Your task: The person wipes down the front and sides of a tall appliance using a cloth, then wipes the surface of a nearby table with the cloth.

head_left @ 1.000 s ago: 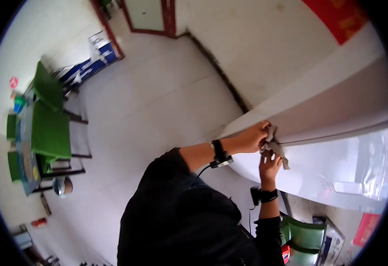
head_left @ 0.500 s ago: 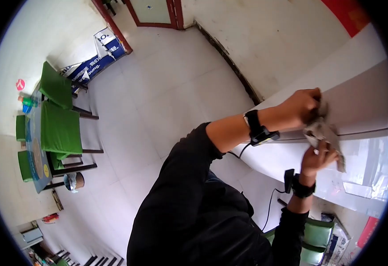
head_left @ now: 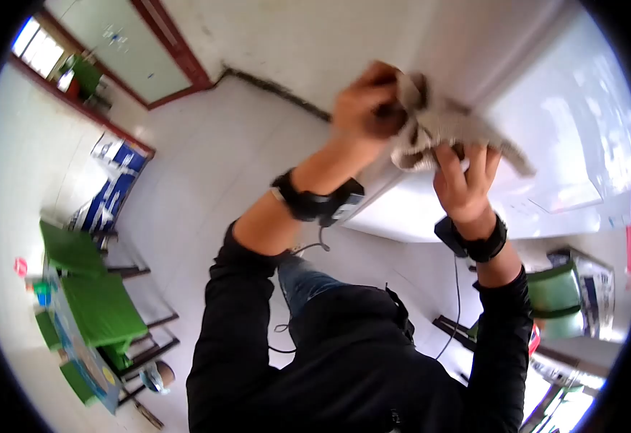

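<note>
A grey-beige cloth [head_left: 467, 128] is bunched between my two hands, against the glossy white surface of a large appliance or cabinet [head_left: 575, 137]. My left hand [head_left: 366, 105], blurred by motion, is closed round the cloth's upper left end. Lower right of it, my right hand [head_left: 465, 180] has its fingers on the cloth's lower edge, with the fingertips partly hidden by the fabric. Both wrists wear black straps with small devices and cables.
Green chairs [head_left: 103, 307] stand by a table [head_left: 85, 346] at the left, a waste bin [head_left: 158, 377] near them. A green chair [head_left: 555, 299] is at the lower right. A red-framed door [head_left: 149, 58] stands upper left.
The view has turned and shifted. Both hands and the cloth have moved up in the picture and look larger and closer. The cloth is still between the hands.
</note>
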Action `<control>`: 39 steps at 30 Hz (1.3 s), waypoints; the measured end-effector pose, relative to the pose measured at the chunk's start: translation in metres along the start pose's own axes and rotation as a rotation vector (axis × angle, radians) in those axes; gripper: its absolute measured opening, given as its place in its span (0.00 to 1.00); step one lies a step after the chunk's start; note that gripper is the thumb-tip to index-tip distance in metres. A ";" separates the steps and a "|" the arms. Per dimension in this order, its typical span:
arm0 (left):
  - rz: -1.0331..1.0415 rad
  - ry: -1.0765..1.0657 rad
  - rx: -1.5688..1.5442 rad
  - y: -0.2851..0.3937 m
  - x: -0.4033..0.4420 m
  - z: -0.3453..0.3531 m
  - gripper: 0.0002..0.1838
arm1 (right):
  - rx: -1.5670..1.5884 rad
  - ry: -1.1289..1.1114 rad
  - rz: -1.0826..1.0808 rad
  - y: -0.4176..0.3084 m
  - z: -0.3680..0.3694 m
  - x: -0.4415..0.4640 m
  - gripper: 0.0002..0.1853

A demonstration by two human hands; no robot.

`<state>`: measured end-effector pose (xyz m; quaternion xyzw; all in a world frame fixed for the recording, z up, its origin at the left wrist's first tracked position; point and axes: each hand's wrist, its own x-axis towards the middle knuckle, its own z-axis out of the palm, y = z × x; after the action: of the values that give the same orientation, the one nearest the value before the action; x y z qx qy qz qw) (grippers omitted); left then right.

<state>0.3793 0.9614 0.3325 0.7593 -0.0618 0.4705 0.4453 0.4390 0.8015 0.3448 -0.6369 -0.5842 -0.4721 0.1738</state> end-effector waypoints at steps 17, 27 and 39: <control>-0.299 0.331 -0.207 -0.031 -0.079 0.008 0.12 | 0.295 0.135 0.036 -0.027 0.032 -0.047 0.12; 0.319 0.163 0.405 -0.014 -0.085 0.045 0.06 | 0.104 0.114 0.071 -0.010 0.033 -0.107 0.07; 0.305 0.224 0.343 0.042 -0.002 0.017 0.09 | 0.106 0.223 0.150 0.027 -0.038 0.007 0.13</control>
<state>0.3678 0.9233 0.3538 0.7487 -0.0450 0.6170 0.2382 0.4472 0.7689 0.3779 -0.6122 -0.5361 -0.4943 0.3059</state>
